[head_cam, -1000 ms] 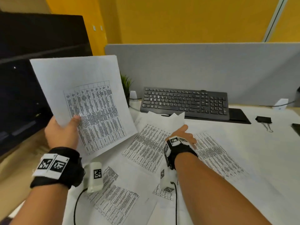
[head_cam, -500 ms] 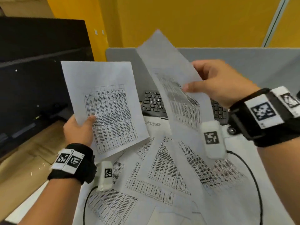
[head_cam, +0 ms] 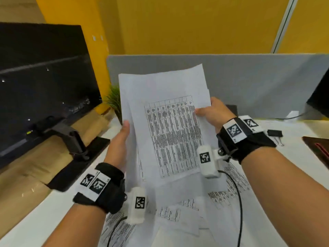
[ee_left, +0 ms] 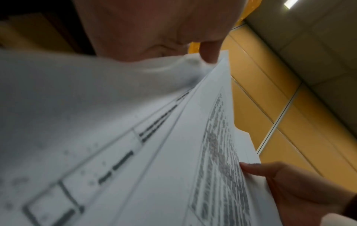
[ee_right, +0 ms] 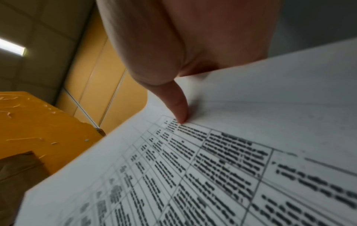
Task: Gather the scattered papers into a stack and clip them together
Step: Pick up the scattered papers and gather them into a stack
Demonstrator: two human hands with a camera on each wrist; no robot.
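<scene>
Item: held sheets [head_cam: 170, 132]. Two, perhaps three, printed table pages, upright above the desk [head_cam: 293, 157], edges not yet squared; the rear page stands higher and skewed. A second earlier the left hand held a single page and the right hand was down on the desk; half a second ago the right hand carried a page across. That page now lies against the left-hand one, so the stack has begun.

Item: left hand [head_cam: 118, 148]. Grips the left edge of the held sheets, thumb on the front face, fingers hidden behind.

Item: right hand [head_cam: 212, 113]. Pinches the right edge, thumb tip pressed on the printed table; the right wrist view confirms the thumb on the paper.

Item: loose papers [head_cam: 178, 213]. Several printed pages lie overlapped on the desk below the hands, not yet gathered.

Item: binder clip [head_cam: 275, 133]. Black, on the desk to the right, well apart from the held sheets, untouched.

Item: monitor [head_cam: 44, 82], dark, at left; small plant [head_cam: 114, 100] beside it; grey partition [head_cam: 249, 82] behind.

Status, as judged: gathering is early. More pages remain than are held; aligning and clipping come later.
</scene>
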